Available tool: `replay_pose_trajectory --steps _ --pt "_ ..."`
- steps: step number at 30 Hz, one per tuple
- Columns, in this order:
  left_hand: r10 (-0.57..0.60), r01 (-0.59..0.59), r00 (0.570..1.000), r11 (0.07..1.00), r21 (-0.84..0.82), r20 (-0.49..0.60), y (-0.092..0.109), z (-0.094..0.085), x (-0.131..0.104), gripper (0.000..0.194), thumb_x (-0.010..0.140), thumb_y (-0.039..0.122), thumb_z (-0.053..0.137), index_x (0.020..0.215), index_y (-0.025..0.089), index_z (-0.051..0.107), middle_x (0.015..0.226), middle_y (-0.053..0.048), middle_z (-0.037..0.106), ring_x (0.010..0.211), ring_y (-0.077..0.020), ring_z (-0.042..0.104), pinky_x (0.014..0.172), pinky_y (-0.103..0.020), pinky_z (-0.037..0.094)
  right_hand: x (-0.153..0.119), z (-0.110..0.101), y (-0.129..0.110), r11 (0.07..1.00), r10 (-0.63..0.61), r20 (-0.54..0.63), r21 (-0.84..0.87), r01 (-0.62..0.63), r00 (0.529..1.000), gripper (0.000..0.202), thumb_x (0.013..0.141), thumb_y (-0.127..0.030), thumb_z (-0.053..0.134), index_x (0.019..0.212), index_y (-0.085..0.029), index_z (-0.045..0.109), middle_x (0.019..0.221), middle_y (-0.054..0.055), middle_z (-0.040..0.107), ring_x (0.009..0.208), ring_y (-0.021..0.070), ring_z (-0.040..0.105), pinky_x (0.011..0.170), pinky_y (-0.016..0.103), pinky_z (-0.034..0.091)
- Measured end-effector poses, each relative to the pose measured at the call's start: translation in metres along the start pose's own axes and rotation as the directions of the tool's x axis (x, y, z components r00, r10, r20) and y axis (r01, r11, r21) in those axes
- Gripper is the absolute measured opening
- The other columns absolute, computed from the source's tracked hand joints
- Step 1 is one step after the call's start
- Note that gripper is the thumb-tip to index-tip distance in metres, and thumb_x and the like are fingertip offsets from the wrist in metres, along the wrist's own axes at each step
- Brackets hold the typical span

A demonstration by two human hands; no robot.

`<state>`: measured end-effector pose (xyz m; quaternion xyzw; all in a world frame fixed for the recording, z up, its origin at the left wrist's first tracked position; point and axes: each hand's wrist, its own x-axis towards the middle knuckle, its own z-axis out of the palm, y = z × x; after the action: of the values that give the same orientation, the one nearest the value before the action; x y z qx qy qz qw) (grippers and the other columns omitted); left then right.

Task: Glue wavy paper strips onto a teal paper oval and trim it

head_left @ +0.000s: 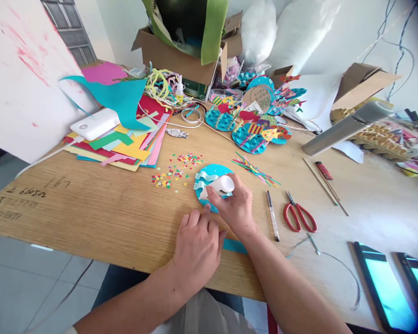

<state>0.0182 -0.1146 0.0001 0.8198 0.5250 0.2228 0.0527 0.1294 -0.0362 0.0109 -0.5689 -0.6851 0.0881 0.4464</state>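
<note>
A round blue disc (214, 170) with wavy pale-blue paper strips and small white dots lies on the wooden table. My right hand (239, 204) is wrapped round a white glue bottle (225, 184), tilted over the disc with its round base toward me; its nozzle end is hidden. My left hand (198, 239) rests at the disc's near edge, index finger stretched out to touch it and the other fingers bent, holding nothing. Beneath my right wrist a blue paper strip (235, 246) shows in part. Small coloured paper confetti (167, 177) is scattered to the disc's left.
Coloured paper sheets (125, 150) with a white power bank (95, 124) lie at left. Decorated blue discs (249, 138) stand behind. Thin paper strips (256, 169), a pen (273, 215), red-handled scissors (299, 215) and a grey cylinder (346, 129) are to the right.
</note>
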Motion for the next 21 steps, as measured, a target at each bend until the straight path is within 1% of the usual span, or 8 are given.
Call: replay_pose_trajectory --steps 4,13,21 --pt "0.002 -0.002 1.000 1.000 -0.005 -0.003 -0.0001 -0.0004 0.0001 0.011 0.087 0.024 0.060 0.083 0.015 0.064 0.103 -0.012 0.069 0.086 -0.0262 0.056 0.071 -0.043 0.045 0.0000 -0.0012 -0.0003 1.000 0.001 0.002 0.002 -0.001 1.000 0.026 0.075 -0.039 0.065 0.071 -0.022 0.045 0.056 -0.007 0.048 0.049 0.0090 0.039 0.048 0.022 0.034" --pt "0.005 -0.005 1.000 1.000 0.016 0.020 0.0010 -0.0039 0.0007 0.016 0.089 0.026 0.058 0.080 0.014 0.063 0.110 -0.014 0.068 0.088 -0.0272 0.057 0.073 -0.043 0.046 0.0028 -0.0071 -0.0059 0.998 0.062 -0.015 0.016 -0.062 0.998 0.027 0.074 -0.043 0.062 0.071 -0.023 0.043 0.054 -0.006 0.048 0.047 0.0094 0.038 0.046 0.022 0.034" --pt "-0.002 0.002 1.000 1.000 0.006 0.023 0.0007 -0.0032 0.0006 0.014 0.089 0.025 0.058 0.080 0.015 0.062 0.099 -0.012 0.068 0.086 -0.0273 0.056 0.072 -0.043 0.045 -0.0008 -0.0035 -0.0017 0.999 0.034 0.005 0.010 -0.034 0.999 0.027 0.075 -0.042 0.063 0.071 -0.023 0.044 0.056 -0.006 0.049 0.049 0.0094 0.040 0.049 0.022 0.035"
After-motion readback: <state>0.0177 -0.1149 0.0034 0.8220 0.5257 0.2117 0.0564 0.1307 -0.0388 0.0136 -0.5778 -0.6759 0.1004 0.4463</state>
